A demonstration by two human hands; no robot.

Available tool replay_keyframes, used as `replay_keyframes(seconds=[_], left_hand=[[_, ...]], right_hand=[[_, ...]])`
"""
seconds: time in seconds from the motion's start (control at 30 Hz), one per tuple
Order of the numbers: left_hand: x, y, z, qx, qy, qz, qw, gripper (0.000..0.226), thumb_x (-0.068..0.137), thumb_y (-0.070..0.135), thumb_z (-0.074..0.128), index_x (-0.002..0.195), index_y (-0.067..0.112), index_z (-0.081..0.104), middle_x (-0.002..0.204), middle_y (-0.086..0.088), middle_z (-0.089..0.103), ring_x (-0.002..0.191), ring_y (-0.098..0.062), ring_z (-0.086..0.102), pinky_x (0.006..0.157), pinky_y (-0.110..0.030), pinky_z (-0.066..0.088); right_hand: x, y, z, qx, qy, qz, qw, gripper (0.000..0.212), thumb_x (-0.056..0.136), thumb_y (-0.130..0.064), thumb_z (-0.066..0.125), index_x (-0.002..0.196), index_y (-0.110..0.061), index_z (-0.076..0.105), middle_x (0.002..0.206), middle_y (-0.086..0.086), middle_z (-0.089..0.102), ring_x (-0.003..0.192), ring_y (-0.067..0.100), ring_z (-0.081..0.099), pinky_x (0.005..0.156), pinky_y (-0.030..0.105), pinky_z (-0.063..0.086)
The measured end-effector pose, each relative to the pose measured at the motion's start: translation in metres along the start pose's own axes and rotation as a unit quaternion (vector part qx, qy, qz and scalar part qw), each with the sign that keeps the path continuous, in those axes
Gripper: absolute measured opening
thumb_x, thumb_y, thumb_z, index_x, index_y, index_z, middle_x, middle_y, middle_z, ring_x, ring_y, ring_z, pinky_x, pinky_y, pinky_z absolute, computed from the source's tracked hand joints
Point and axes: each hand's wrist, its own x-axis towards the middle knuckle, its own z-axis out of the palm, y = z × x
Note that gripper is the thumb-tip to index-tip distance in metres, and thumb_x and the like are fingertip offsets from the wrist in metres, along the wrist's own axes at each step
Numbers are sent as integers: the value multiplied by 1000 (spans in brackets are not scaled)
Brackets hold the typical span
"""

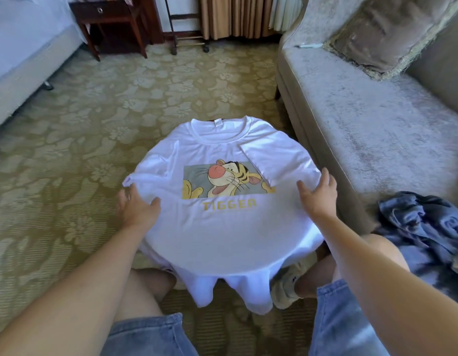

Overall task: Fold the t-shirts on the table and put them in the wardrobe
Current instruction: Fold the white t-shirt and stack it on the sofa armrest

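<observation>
One white t-shirt [222, 227] between left hand [138, 209] and right hand [319, 194], both open-fingered at its sides.

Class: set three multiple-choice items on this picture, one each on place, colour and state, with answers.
1. Where is the blue garment? A right of the t-shirt B on the bed C under the nightstand
2. The word TIGGER is: A red B yellow C black
3. The sleeve on the person's right is: A rolled up B hanging down C folded inward
Answers: A, it lies at the picture's right edge; B, gold-yellow letters below the print; C, it lies flat over the print's corner.
</observation>
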Motion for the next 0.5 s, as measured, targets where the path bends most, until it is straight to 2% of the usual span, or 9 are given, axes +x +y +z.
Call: replay_keyframes(seconds=[0.1, 0.23, 0.3, 0.4, 0.5], left_hand=[[-17, -16, 0, -43, -48, -5, 998, 71, 87, 33, 61, 148, 15, 29, 142, -21, 37, 137, -35, 30, 110, -43, 32], [-34, -27, 4, -156, -62, -26, 986, 78, 79, 41, 70, 142, 10, 36, 140, -16, 45, 130, -35, 44, 104, -44, 41], [-38, -30, 4, -204, -48, -45, 977, 88, 78, 34, 77, 147, 10, 28, 148, -12, 41, 135, -30, 41, 107, -41, 38], [-41, -40, 6, -255, -58, -119, 958, 112, 78, 36, 80, 156, 11, 3, 160, -6, 21, 144, -25, 28, 115, -41, 29], [-44, -49, 7, -284, -64, -136, 947, 117, 72, 44, 82, 156, 12, 7, 156, -7, 32, 139, -27, 38, 112, -47, 35]], right_hand=[[-16, 21, -9, 151, -76, 85, 982, 93, 85, -46, 68, 154, -12, 16, 156, 13, 29, 142, 32, 31, 114, 44, 30], [-29, 45, -8, 206, -75, 163, 962, 93, 90, -47, 64, 156, -13, 8, 162, 8, 16, 147, 27, 22, 118, 45, 24], [-34, 53, -5, 225, -78, 184, 954, 93, 88, -51, 64, 156, -15, 11, 161, 6, 19, 146, 28, 24, 117, 46, 25], [-43, 59, -2, 236, -95, 205, 945, 94, 86, -55, 64, 156, -16, 14, 160, 5, 22, 144, 28, 27, 116, 47, 27], [-50, 61, -3, 235, -102, 215, 942, 96, 84, -58, 64, 156, -16, 17, 159, 5, 26, 142, 28, 31, 114, 48, 31]])
